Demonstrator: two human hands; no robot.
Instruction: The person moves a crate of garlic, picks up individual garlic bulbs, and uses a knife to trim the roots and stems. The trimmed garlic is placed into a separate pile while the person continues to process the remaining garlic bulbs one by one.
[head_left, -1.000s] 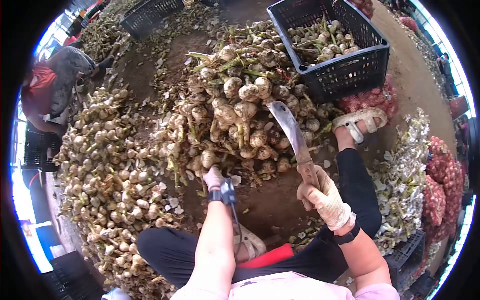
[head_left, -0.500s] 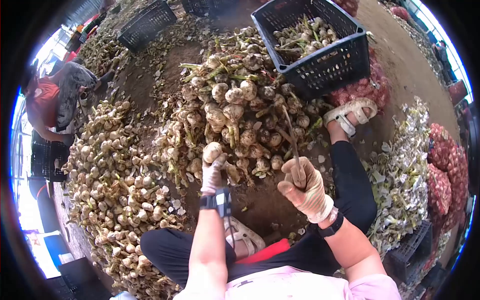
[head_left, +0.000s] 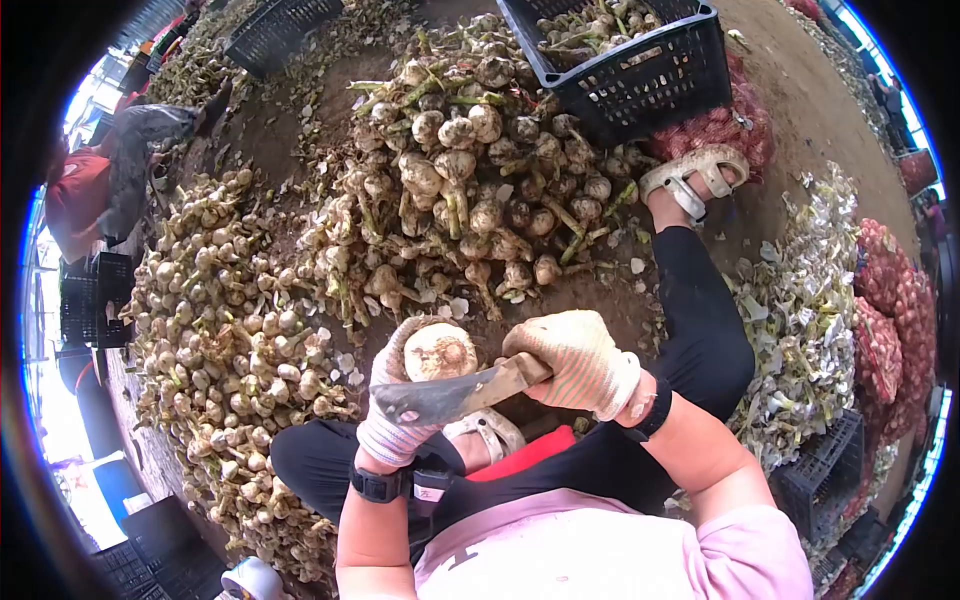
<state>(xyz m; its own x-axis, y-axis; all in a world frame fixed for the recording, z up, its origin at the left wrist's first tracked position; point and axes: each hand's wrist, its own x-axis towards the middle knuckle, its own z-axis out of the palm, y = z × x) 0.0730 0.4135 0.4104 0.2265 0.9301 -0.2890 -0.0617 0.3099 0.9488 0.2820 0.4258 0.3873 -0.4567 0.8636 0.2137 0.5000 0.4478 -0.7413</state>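
Observation:
My left hand (head_left: 396, 425), in a pale knitted glove, grips a garlic bulb (head_left: 440, 352) with its cut or root face turned up. Across the front of that hand, just below the bulb, lies the broad blade of a knife (head_left: 450, 397). My gloved right hand (head_left: 580, 365) is wrapped around the knife's short wooden handle. Both hands are close together above my lap. Beyond them spreads a heap of untrimmed garlic (head_left: 470, 180) with stalks and dirt on it. To the left lies another pile of garlic bulbs (head_left: 240, 360).
A dark plastic crate (head_left: 640, 85) holding garlic stands past the heap, beside a red mesh sack (head_left: 725, 125). Peelings and stalks (head_left: 795, 360) cover the ground at right, near more mesh sacks (head_left: 895, 340). Another person (head_left: 100, 190) sits at far left.
Both hands have come in toward my lap and closer together. The knife has swung from pointing forward to lying leftward beneath the bulb.

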